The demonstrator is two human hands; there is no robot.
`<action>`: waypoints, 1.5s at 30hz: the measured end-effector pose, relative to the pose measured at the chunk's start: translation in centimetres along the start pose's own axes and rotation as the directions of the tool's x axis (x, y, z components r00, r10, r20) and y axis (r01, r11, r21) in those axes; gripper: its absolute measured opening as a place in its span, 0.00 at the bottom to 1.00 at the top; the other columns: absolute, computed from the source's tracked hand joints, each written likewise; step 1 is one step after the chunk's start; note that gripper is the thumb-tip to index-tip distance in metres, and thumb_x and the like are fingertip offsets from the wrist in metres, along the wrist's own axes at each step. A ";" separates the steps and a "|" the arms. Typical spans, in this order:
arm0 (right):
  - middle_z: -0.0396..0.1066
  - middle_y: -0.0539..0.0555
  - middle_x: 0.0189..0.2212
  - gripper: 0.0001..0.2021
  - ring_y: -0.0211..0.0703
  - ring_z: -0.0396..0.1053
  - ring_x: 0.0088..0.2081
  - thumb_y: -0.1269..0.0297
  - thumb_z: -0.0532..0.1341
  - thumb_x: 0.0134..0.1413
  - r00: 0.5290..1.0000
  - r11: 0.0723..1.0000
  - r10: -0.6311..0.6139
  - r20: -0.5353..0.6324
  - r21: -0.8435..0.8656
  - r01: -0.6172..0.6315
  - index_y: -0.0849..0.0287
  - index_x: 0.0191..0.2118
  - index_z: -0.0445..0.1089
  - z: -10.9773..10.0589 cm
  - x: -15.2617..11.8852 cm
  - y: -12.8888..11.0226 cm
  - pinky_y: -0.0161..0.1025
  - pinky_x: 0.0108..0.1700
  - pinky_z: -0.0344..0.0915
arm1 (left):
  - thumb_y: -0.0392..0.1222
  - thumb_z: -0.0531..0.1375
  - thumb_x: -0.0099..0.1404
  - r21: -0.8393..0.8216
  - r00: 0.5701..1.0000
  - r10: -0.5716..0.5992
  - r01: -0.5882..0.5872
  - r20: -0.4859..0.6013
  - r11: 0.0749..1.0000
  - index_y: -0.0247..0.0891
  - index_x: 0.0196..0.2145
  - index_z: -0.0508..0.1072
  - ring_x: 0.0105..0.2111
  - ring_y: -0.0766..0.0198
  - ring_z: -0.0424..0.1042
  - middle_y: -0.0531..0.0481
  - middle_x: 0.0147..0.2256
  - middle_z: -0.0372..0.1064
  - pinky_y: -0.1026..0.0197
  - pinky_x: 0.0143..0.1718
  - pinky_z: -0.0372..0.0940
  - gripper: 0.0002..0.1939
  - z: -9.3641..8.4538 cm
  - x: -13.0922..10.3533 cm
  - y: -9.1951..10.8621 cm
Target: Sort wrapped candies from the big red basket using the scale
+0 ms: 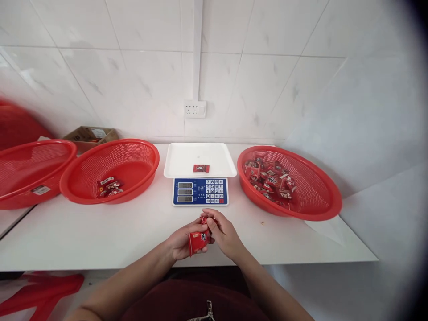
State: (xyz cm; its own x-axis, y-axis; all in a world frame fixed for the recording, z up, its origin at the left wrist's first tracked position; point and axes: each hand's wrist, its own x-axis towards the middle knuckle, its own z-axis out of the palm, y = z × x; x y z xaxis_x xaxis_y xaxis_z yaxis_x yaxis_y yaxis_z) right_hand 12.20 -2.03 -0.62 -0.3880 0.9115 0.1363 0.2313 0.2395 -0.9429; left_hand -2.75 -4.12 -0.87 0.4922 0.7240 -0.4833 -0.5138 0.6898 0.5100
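My left hand [182, 242] holds a red packet [197, 242] with dark lettering, low in front of the scale. My right hand [224, 232] meets it from the right, its thumb and fingers pinched on a small red part at the packet's top; whether this is a separate packet I cannot tell. Just beyond my hands is the scale [200, 191], with a blue keypad panel and a white tray [177, 160]. One small red packet [201, 168] lies on that tray.
At the right, a red basket [321, 198] holds several red packets [271, 180]. Left of the scale, another red basket [140, 178] has a few packets [109, 187]. A third red basket [36, 171] stands far left, near a cardboard box [87, 135]. A small scrap [262, 223] lies on the table [133, 240].
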 end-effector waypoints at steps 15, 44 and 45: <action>0.72 0.56 0.42 0.20 0.47 0.70 0.43 0.56 0.64 0.47 0.960 0.745 0.280 -0.023 0.636 -0.202 0.53 0.47 0.66 -4.9 0.4 4.0 0.46 0.41 0.68 | 0.39 0.60 0.57 0.659 0.823 0.568 -0.439 0.022 0.611 0.43 0.42 0.63 0.31 0.68 0.67 0.49 0.42 0.63 0.65 0.26 0.69 0.15 3.9 0.9 8.2; 0.74 0.59 0.36 0.21 0.50 0.71 0.39 0.51 0.63 0.46 0.885 0.717 0.333 0.327 0.522 -0.462 0.59 0.43 0.67 -5.3 -0.8 5.9 0.46 0.40 0.67 | 0.36 0.54 0.60 0.664 0.502 0.848 -0.578 -0.170 0.475 0.41 0.44 0.63 0.45 0.63 0.66 0.50 0.43 0.64 0.60 0.39 0.62 0.13 2.1 10.7 21.1; 0.74 0.59 0.36 0.21 0.50 0.71 0.39 0.51 0.63 0.47 0.890 0.726 0.324 0.319 0.519 -0.451 0.58 0.44 0.67 -5.2 -0.8 6.0 0.46 0.41 0.67 | 0.36 0.55 0.60 0.642 0.495 0.856 -0.611 -0.147 0.464 0.41 0.44 0.63 0.45 0.64 0.66 0.50 0.43 0.65 0.59 0.41 0.62 0.13 2.1 10.8 20.9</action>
State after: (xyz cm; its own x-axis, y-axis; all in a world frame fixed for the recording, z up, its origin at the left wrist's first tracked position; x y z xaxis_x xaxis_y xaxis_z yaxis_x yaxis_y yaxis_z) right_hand 18.59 0.40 -4.80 -0.5554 0.7825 -0.2815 -0.1199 -0.4104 -0.9040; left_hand -6.73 18.07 6.04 -0.2996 0.9496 0.0923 -0.0882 -0.1239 0.9884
